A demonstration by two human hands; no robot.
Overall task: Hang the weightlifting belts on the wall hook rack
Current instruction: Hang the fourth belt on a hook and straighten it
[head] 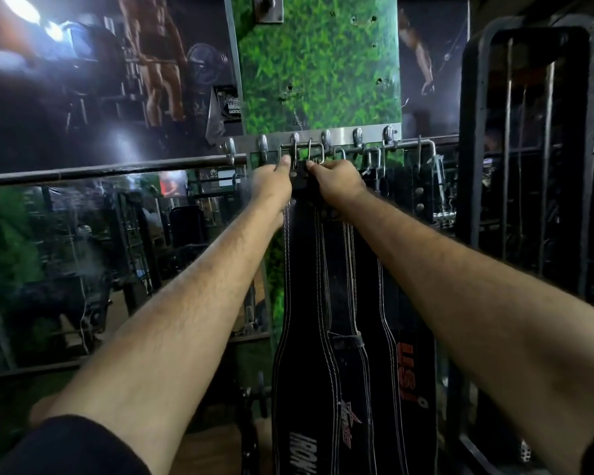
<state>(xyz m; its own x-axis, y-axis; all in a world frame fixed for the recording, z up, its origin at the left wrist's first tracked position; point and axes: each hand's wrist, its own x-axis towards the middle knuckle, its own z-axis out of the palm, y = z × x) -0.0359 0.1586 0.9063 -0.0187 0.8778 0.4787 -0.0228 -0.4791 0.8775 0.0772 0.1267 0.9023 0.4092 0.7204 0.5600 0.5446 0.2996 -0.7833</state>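
Two black sleeves sit at the near corners, the left sleeve [72, 447] plain to see and the right one only a sliver. From them two bare forearms reach far toward the wall. The left hand [271, 181] and the right hand [338, 181] meet at the top of a black belt [302, 303], each hand pinching the leather just below its metal buckle [301, 153], thumb and fingers pressed together on the strap. The buckle lies against the hook rack [323, 140], a steel strip fixed across the bottom of a green grass-patterned panel [319, 63]. Six hooks show along the strip; the buckle sits at the third from the left, though whether it is fully over that hook cannot be told.

Three belts hang down side by side: the held one on the left with white stitching and white lettering low down, a middle belt [348, 389] with a red logo, and a right belt [414, 365] with red lettering. More metal buckles and chains dangle from the hooks to the right. A mirror [83, 252] fills the wall to the left, and a black metal frame [528, 149] stands on the right.
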